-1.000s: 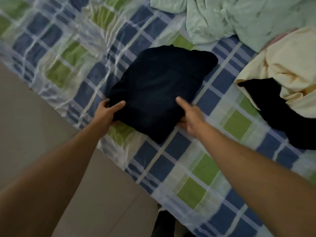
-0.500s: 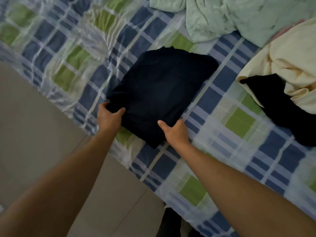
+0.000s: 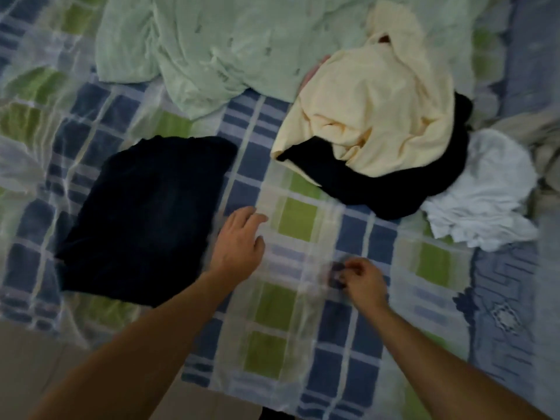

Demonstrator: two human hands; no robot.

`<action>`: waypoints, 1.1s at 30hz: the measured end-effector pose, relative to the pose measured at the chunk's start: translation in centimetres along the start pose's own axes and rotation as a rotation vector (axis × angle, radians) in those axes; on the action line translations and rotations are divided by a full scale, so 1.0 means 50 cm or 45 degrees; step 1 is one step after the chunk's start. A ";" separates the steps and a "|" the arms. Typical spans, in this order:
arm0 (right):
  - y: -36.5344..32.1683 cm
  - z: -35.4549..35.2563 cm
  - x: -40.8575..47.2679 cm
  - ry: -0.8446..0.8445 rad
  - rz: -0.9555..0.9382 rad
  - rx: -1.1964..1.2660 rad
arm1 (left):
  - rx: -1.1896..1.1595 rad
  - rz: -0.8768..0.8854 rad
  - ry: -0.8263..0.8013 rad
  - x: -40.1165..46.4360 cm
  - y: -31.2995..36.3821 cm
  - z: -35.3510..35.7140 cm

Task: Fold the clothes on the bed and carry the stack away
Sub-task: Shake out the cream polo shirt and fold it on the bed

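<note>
A folded dark navy garment (image 3: pixel 145 219) lies flat on the checked bedsheet (image 3: pixel 288 322) at the left, with no hand on it. My left hand (image 3: pixel 239 241) hovers just right of it, fingers relaxed and spread, holding nothing. My right hand (image 3: pixel 363 280) is low over the sheet further right, fingers curled toward the thumb. A small dark blur sits at its fingertips, and I cannot tell whether it is a thing or a shadow. A pale yellow garment (image 3: pixel 372 116) lies crumpled on a black garment (image 3: pixel 394 189) at the upper right.
A mint green cloth (image 3: pixel 218 47) is bunched across the top of the bed. A white crumpled garment (image 3: pixel 481 195) lies at the right, next to a blue patterned cover (image 3: pixel 509 298). The bed's near edge and the floor (image 3: pixel 27 359) are at the bottom left.
Both hands have let go of the folded navy garment and moved right over the bare sheet. The view has swung right, showing more of the unfolded pile.
</note>
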State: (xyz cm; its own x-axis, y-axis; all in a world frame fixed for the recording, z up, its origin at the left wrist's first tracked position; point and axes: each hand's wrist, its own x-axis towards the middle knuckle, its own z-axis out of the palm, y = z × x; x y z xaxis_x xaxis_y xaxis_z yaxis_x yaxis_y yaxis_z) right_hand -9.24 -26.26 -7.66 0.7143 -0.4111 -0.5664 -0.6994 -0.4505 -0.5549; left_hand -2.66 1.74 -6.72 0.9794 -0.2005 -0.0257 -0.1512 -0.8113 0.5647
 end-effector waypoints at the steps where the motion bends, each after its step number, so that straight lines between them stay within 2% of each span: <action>1: 0.026 -0.052 0.012 0.070 -0.038 -0.105 | -0.008 0.037 -0.033 0.035 0.031 0.015; 4: 0.109 -0.172 0.034 0.118 -0.091 -0.371 | 0.023 0.094 -0.102 0.144 0.115 0.048; 7: 0.188 -0.225 0.036 -0.012 -0.075 -0.551 | 0.125 0.112 -0.111 0.252 0.195 0.077; 10: 0.237 -0.222 0.045 -0.090 -0.120 -0.536 | 0.194 0.137 -0.144 0.344 0.269 0.112; 16: 0.247 -0.192 0.067 -0.093 -0.161 -0.688 | 0.263 -0.150 -0.283 0.480 0.383 0.188; 24: 0.252 -0.208 0.088 -0.231 -0.135 -0.738 | 0.405 -0.292 -0.408 0.535 0.378 0.169; 27: 0.256 -0.205 0.091 -0.252 -0.115 -0.752 | 0.167 -0.336 -0.297 0.560 0.416 0.096; 28: 0.257 -0.204 0.092 -0.262 -0.111 -0.772 | 0.015 -0.368 -0.235 0.577 0.435 0.061; 31: 0.254 -0.205 0.094 -0.301 -0.100 -0.778 | -0.716 -0.568 -0.041 0.638 0.511 -0.063; 33: 0.246 -0.213 0.098 -0.333 -0.084 -0.739 | -0.917 -0.603 0.100 0.676 0.569 -0.160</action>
State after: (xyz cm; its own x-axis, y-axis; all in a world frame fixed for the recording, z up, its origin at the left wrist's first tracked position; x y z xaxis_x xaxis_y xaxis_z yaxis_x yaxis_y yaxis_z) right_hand -14.05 -42.26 -10.79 0.6740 -0.1941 -0.7128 -0.4734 -0.8542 -0.2149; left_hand 27.23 -23.71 15.07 0.9282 0.1307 -0.3484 0.3709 -0.2486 0.8948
